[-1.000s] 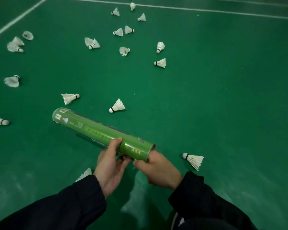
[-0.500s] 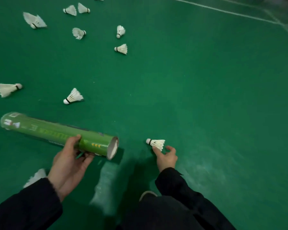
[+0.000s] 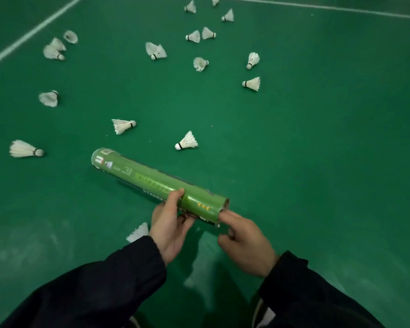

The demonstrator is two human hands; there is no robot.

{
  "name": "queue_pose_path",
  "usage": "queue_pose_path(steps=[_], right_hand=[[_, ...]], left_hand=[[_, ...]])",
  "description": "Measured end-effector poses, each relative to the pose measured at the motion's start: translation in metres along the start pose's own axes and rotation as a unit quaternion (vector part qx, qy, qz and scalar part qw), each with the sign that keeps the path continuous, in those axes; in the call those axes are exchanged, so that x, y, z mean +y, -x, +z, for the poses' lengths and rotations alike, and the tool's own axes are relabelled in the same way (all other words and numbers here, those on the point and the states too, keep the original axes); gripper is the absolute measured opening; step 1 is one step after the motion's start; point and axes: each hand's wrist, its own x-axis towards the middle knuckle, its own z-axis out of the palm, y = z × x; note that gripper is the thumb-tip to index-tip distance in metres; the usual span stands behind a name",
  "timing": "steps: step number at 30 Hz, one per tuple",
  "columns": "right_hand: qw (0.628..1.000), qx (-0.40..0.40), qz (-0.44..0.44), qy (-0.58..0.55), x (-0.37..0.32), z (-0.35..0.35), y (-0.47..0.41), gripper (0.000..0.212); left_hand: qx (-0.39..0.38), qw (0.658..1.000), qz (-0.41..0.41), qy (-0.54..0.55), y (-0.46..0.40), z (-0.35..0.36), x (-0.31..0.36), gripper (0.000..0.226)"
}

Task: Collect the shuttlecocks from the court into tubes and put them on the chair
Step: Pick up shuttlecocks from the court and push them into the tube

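Observation:
My left hand [image 3: 172,224] grips a long green shuttlecock tube [image 3: 152,179] near its open end and holds it slanted above the green court floor, capped end away from me. My right hand [image 3: 244,241] is at the tube's open mouth, index fingertip touching the rim. The other fingers are loosely bent, and no shuttlecock shows in this hand. White shuttlecocks lie on the floor: one just beyond the tube [image 3: 187,141], another to its left [image 3: 123,125], one at far left [image 3: 25,149], and one half hidden behind my left wrist [image 3: 139,232].
Several more shuttlecocks are scattered farther up the court, such as a pair [image 3: 155,51] and a cluster at upper left [image 3: 53,49]. White court lines [image 3: 33,31] cross the upper left and top. Bare green floor [image 3: 329,150] stretches to the right. No chair is in view.
My right hand left the floor on the right, where it touched a shuttlecock, and returned to the tube's mouth. That shuttlecock is no longer visible. The view swung back left.

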Motion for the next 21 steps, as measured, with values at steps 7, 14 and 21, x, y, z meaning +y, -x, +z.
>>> queue_pose_path(steps=[7, 14, 21], right_hand=[[0.931, -0.213, 0.191, -0.226, -0.044, 0.005, -0.048, 0.049], [0.944, 0.022, 0.066, -0.321, -0.041, 0.055, -0.068, 0.019], [0.931, -0.257, -0.125, 0.226, -0.016, 0.158, -0.092, 0.078]], left_hand=[[-0.011, 1.0, 0.006, 0.028, 0.004, -0.02, 0.007, 0.038], [0.125, 0.979, 0.12, 0.112, 0.003, -0.078, 0.073, 0.033], [0.22, 0.96, 0.111, 0.134, 0.012, -0.143, 0.081, 0.032]])
